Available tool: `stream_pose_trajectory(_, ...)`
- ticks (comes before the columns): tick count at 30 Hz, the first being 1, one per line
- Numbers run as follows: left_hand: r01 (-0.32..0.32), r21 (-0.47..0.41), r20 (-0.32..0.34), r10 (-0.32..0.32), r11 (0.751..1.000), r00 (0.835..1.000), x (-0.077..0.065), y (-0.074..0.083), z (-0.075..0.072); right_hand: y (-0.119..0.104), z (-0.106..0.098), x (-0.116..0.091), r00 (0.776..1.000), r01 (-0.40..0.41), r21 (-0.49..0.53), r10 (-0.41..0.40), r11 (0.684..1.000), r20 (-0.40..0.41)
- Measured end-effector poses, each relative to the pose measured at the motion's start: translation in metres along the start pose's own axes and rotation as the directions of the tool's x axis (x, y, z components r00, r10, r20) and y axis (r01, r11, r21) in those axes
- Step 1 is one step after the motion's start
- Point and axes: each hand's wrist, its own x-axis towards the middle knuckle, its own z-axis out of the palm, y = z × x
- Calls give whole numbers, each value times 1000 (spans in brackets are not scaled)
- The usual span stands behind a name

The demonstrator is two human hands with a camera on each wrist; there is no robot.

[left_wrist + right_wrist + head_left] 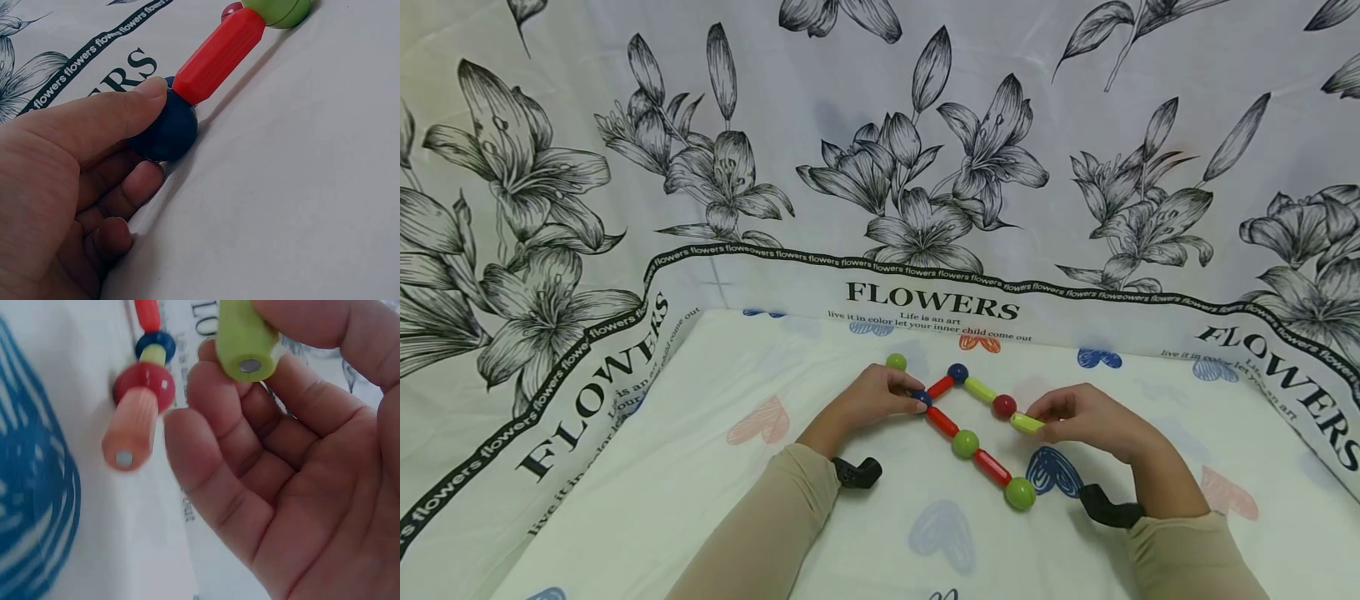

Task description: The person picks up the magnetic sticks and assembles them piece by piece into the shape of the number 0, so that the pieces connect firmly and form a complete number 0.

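My left hand [868, 398] pinches a dark blue ball [165, 128] between thumb and fingers. From it one red rod [219, 56] leads to a green ball [966, 443], another red rod [995, 467] and an end green ball [1020, 493]. A second branch has a red rod [939, 387], a blue ball [957, 373], a yellow-green rod [980, 390] and a red ball [1003, 407]. My right hand [1078, 418] holds a yellow-green rod [247, 340] with a metal end. In the right wrist view, a pinkish-orange rod [131, 428] extends from the red ball, apart from the held rod.
Beyond my left hand sits a green ball [896, 362]; whether it joins the chain is hidden. The white sheet [850, 550] has printed hearts. Flower-printed fabric [760, 275] rises behind and at the sides. Black wrist devices [859, 473] sit by both sleeves.
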Motion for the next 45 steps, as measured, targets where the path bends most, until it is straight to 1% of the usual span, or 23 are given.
stream_pose_trajectory(10, 13, 1, -7, -13, 1000, 1000, 0, 0, 0, 19, -9, -2, 998, -57, -67, 58, 996, 10)
stream_pose_trajectory(17, 15, 3, -6, -15, 1000, 1000, 0, 2, 0, 27, -9, -3, 993, -86, -95, 92, 992, 69)
stream_pose_trajectory(22, 16, 6, -7, -16, 1000, 1000, 0, 2, 0, 26, -7, -3, 989, -78, -120, 92, 990, 119)
stream_pose_trajectory(27, 13, 4, -8, -13, 1000, 1000, -1, 4, 0, 24, -7, -5, 984, -81, -136, 100, 987, 146)
stream_pose_trajectory(34, 19, 5, -6, -19, 1000, 1000, -1, 4, 0, 21, -4, -7, 976, -52, -105, 73, 993, 207)
stream_pose_trajectory(41, 14, 9, -2, -14, 1000, 1000, -1, 3, 0, 16, -1, -7, 969, -20, -92, 42, 996, 244)
stream_pose_trajectory(45, 17, 7, -6, -17, 1000, 1000, -1, 5, -1, 14, -1, -7, 966, -25, -87, 46, 996, 253)
